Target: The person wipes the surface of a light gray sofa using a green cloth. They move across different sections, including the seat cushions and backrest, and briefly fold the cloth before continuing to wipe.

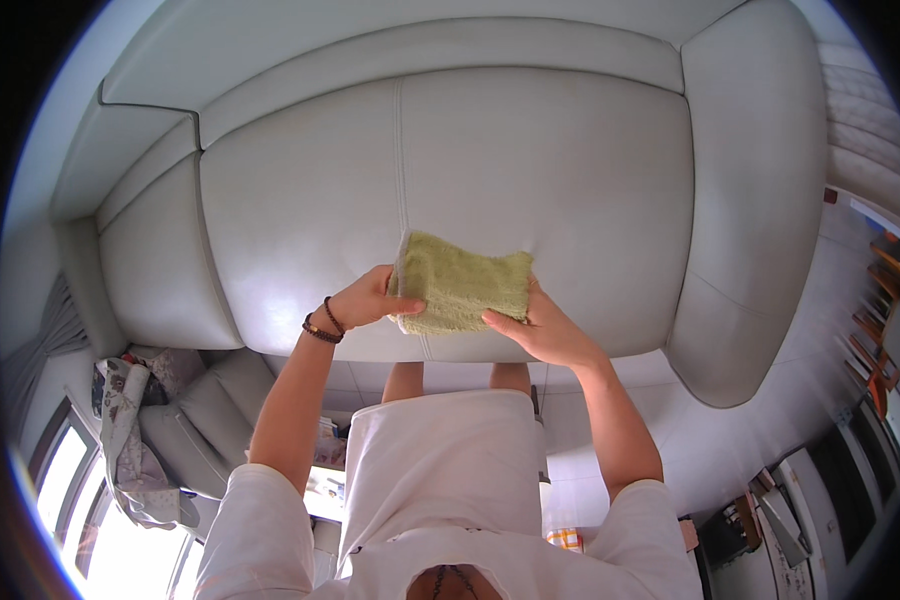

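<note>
You held the folded green towel (462, 283) over the pale sofa seat (530, 160), just below centre: left hand (368, 300) pinching its nine o'clock edge, right hand (540, 330) clasping the four o'clock corner. Folding seemed nearly finished; laying it flat would need a level, even release.

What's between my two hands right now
In the head view, a folded green towel spans the gap, gripped by the left hand and right hand above the sofa seat.

Green towel (462, 283) over grey sofa (300, 200)
</note>
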Demonstrator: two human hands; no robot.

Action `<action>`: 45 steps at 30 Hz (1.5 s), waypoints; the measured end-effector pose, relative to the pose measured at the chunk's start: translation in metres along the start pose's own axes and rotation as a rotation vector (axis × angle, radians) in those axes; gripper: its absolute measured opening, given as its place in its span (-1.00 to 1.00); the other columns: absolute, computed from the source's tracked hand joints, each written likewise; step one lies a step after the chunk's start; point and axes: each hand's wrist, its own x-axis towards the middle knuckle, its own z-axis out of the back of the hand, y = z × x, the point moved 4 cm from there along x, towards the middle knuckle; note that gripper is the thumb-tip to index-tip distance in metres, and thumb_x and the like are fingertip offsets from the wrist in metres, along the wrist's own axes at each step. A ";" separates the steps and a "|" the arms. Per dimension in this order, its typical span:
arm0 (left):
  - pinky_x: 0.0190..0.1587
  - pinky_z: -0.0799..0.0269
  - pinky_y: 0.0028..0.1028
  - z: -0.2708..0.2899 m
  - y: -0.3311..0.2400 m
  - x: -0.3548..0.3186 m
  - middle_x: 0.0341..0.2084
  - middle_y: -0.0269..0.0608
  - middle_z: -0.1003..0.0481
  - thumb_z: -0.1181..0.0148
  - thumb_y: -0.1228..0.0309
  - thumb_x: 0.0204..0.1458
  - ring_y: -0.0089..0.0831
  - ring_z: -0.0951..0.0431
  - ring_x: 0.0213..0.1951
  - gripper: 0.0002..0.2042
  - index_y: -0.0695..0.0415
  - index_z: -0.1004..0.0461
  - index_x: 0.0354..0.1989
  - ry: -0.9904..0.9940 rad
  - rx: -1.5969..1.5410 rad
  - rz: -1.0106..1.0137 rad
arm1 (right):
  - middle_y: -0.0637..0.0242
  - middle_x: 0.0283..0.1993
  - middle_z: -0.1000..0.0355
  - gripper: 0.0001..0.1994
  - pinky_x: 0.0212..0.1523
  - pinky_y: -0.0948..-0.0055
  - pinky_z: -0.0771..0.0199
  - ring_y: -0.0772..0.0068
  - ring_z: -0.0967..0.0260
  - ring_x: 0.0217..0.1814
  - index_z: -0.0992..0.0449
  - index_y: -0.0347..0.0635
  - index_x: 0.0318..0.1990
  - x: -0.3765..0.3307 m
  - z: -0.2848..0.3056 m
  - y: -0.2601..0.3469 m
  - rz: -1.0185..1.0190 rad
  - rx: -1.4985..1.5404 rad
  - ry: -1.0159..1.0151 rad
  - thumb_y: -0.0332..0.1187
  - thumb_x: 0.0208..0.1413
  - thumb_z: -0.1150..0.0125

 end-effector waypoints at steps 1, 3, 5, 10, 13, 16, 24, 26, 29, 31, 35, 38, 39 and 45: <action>-0.05 -0.37 -0.49 0.001 -0.002 0.003 -0.18 -0.32 -0.49 -0.24 0.40 0.02 -0.56 -0.43 -0.13 -0.64 0.26 -0.39 -0.01 -0.005 0.058 -0.011 | 0.22 0.10 -0.29 -0.65 0.14 0.23 -0.23 0.19 -0.03 0.24 -0.43 -0.24 -0.04 0.000 0.002 0.003 -0.012 -0.094 0.006 -0.16 0.18 -0.07; -0.02 -0.36 -0.47 0.001 -0.003 0.009 -0.17 -0.32 -0.49 -0.23 0.41 0.02 -0.55 -0.43 -0.11 -0.65 0.26 -0.39 -0.02 -0.014 0.165 -0.020 | 0.20 0.09 -0.29 -0.65 0.13 0.17 -0.23 0.18 -0.09 0.20 -0.42 -0.28 -0.04 0.001 0.005 0.006 -0.033 -0.282 0.020 -0.16 0.21 -0.02; -0.05 -0.36 -0.46 0.003 -0.005 0.011 -0.19 -0.32 -0.49 -0.24 0.40 0.02 -0.55 -0.42 -0.14 -0.65 0.26 -0.40 -0.03 -0.030 0.211 -0.042 | 0.17 0.09 -0.30 -0.63 0.05 0.17 -0.32 0.20 -0.19 0.13 -0.40 -0.30 -0.03 0.001 0.004 0.008 -0.116 -0.032 0.053 -0.15 0.22 0.00; -0.09 -0.37 -0.48 0.003 -0.011 0.018 -0.22 -0.32 -0.48 -0.27 0.39 -0.01 -0.56 -0.41 -0.18 -0.60 0.27 -0.35 -0.01 -0.114 0.084 -0.143 | 0.16 0.09 -0.33 -0.61 -0.11 0.28 -0.52 0.30 -0.36 0.04 -0.34 -0.36 0.04 0.000 -0.005 -0.009 -0.231 0.802 0.013 -0.19 0.26 0.04; -0.06 -0.36 -0.49 0.003 -0.015 0.020 -0.18 -0.32 -0.46 -0.29 0.39 -0.02 -0.56 -0.42 -0.15 -0.54 0.26 -0.32 0.05 -0.153 0.048 -0.212 | 0.17 0.05 -0.35 -0.62 -0.14 0.27 -0.58 0.33 -0.37 0.05 -0.31 -0.38 0.07 0.006 -0.013 -0.005 -0.075 1.045 -0.080 -0.23 0.27 0.06; -0.03 -0.35 -0.50 0.006 -0.023 0.020 -0.16 -0.30 -0.46 -0.32 0.39 -0.04 -0.55 -0.42 -0.11 -0.51 0.26 -0.31 0.07 -0.210 -0.028 -0.194 | 0.17 0.04 -0.35 -0.63 -0.10 0.20 -0.59 0.30 -0.37 0.06 -0.30 -0.38 0.08 0.008 -0.012 -0.007 -0.040 1.098 -0.134 -0.27 0.27 0.06; -0.02 -0.37 -0.46 -0.002 -0.028 0.030 -0.15 -0.28 -0.46 -0.48 0.39 -0.27 -0.50 -0.43 -0.09 -0.34 0.26 -0.30 0.06 -0.233 -0.034 -0.185 | 0.13 0.04 -0.33 -0.60 -0.12 0.24 -0.63 0.22 -0.38 0.03 -0.25 -0.37 0.08 0.018 -0.007 -0.015 0.023 1.264 -0.152 -0.23 0.24 0.01; -0.02 -0.37 -0.45 -0.002 -0.023 0.034 -0.16 -0.27 -0.47 -0.49 0.39 -0.29 -0.49 -0.43 -0.10 -0.33 0.26 -0.30 0.05 -0.265 0.010 -0.164 | 0.11 0.04 -0.32 -0.59 -0.14 0.25 -0.63 0.22 -0.39 0.02 -0.23 -0.35 0.11 0.026 -0.013 -0.012 -0.064 1.353 -0.190 -0.25 0.23 0.00; 0.01 -0.35 -0.42 -0.002 -0.021 0.041 -0.15 -0.20 -0.46 -0.50 0.37 -0.32 -0.43 -0.43 -0.08 -0.31 0.23 -0.30 0.06 -0.319 0.082 -0.139 | 0.10 0.07 -0.29 -0.56 -0.12 0.25 -0.63 0.21 -0.38 0.03 -0.18 -0.34 0.14 0.037 -0.017 -0.038 -0.132 1.250 -0.162 -0.26 0.21 -0.05; 0.07 -0.32 -0.37 0.005 -0.019 0.048 -0.10 -0.11 -0.45 -0.52 0.32 -0.36 -0.35 -0.42 -0.02 -0.25 0.19 -0.29 0.09 -0.345 0.174 -0.112 | 0.11 0.11 -0.27 -0.52 -0.06 0.21 -0.60 0.20 -0.34 0.08 -0.16 -0.31 0.16 0.045 -0.018 -0.056 -0.202 1.250 -0.163 -0.25 0.19 -0.09; 0.22 -0.13 -0.21 0.053 0.003 0.065 0.19 0.06 -0.14 -0.56 0.19 -0.47 -0.15 -0.10 0.26 0.04 0.10 -0.07 0.28 -0.669 0.738 -0.214 | 0.15 0.17 -0.22 -0.49 0.15 0.08 -0.42 0.15 -0.22 0.21 -0.15 -0.25 0.18 0.051 0.012 -0.056 -0.153 1.458 -0.351 -0.23 0.16 -0.12; 0.24 -0.01 0.05 0.124 0.031 0.077 0.33 0.14 0.18 -0.57 -0.02 -0.60 0.12 0.20 0.34 0.28 -0.04 0.19 0.36 -1.062 0.881 0.123 | 0.20 0.25 -0.15 -0.50 0.35 -0.04 -0.07 0.13 -0.08 0.32 -0.07 -0.20 0.25 0.046 0.084 -0.062 0.067 1.422 -0.627 -0.17 0.25 0.05; 0.22 0.04 0.15 0.143 0.031 0.075 0.35 0.14 0.30 -0.57 -0.06 -0.62 0.19 0.29 0.35 0.36 -0.08 0.34 0.38 -1.111 0.832 0.369 | 0.22 0.28 -0.12 -0.48 0.38 0.00 0.00 0.18 -0.06 0.33 -0.03 -0.18 0.28 0.044 0.116 -0.054 0.171 1.305 -0.743 -0.13 0.27 0.11; 0.19 0.16 0.31 0.187 0.011 0.096 0.32 0.21 0.56 -0.53 -0.12 -0.56 0.41 0.42 0.30 0.44 -0.14 0.63 0.34 -1.081 0.525 0.736 | 0.18 0.12 -0.33 -0.48 0.13 0.36 -0.27 0.34 -0.27 0.13 -0.30 -0.34 0.12 0.077 0.306 -0.085 0.146 0.263 -1.383 -0.03 0.23 0.04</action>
